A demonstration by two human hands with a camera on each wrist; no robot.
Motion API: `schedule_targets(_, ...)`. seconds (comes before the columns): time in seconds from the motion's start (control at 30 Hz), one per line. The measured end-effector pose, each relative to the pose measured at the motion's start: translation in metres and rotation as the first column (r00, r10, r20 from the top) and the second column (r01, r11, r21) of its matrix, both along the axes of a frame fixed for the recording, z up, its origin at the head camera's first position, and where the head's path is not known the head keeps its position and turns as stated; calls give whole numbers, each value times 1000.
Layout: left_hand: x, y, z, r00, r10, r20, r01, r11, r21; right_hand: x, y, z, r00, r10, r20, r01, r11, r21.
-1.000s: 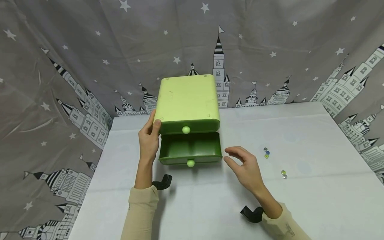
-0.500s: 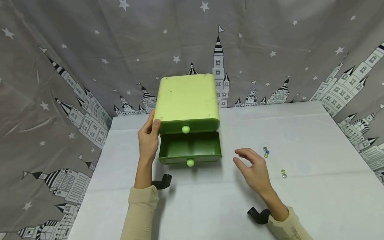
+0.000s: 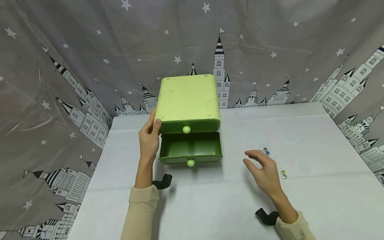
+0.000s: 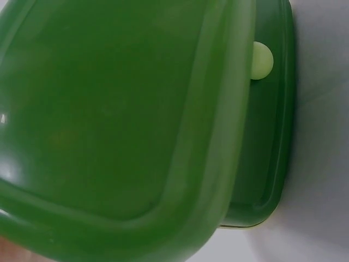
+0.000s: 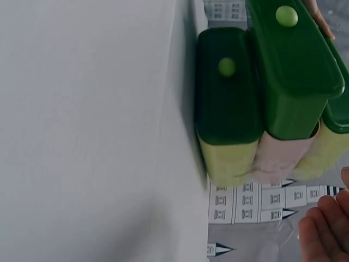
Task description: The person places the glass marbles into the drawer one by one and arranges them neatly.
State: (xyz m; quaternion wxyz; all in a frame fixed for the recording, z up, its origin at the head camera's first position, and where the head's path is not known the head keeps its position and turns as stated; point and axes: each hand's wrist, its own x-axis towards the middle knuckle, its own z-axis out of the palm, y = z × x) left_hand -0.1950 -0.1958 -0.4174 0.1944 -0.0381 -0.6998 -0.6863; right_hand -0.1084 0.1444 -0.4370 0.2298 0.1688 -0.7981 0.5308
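Observation:
A small drawer chest [image 3: 187, 96] with a pale yellow-green top and green drawer fronts stands at the back of the table. Its middle drawer [image 3: 190, 159] is pulled out and shows a bare green inside. My left hand [image 3: 149, 140] holds the chest's left side, thumb at the front top corner. To the right of the chest, my right hand [image 3: 265, 171] hovers over the cloth with fingers and thumb bent apart, nothing between them. Beside its fingers lie small glass gems, a clear one [image 3: 265, 149] and a blue one [image 3: 268, 153]. A yellow-green gem [image 3: 283, 172] and another clear one [image 3: 284, 177] lie farther right.
White cloth [image 3: 210, 203] covers the table. Behind it hangs a grey curtain [image 3: 135, 40] printed with castles and stars. In the right wrist view, the chest's lowest drawer [image 5: 229, 98] and the pink middle tier [image 5: 283, 155] show. Black straps [image 3: 163, 181] sit at both wrists.
My right hand has moved right, away from the pulled-out drawer and towards the gems, and now hides one yellow-green gem. My left hand and the chest have stayed in place.

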Motion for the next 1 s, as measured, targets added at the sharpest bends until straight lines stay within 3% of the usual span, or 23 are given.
schedule_targets(0.27, 0, -1, 0, 1000, 1, 6, -1, 1000, 9, -10, 20, -30, 999, -32, 12, 31, 998, 45)
schedule_targets(0.57, 2, 1, 3, 1000, -12, 0, 12, 1000, 16, -4, 26, -9, 996, -91, 7, 91, 995, 45)
schedule_targets(0.77, 1, 1, 3, 1000, -13, -2, 13, 1000, 20, -7, 32, -13, 990, -139, 15, 137, 986, 94)
schedule_targets(1.0, 1, 0, 2, 1000, -6, 1, 6, 1000, 12, -22, 49, -48, 988, -154, 1, 153, 984, 97)
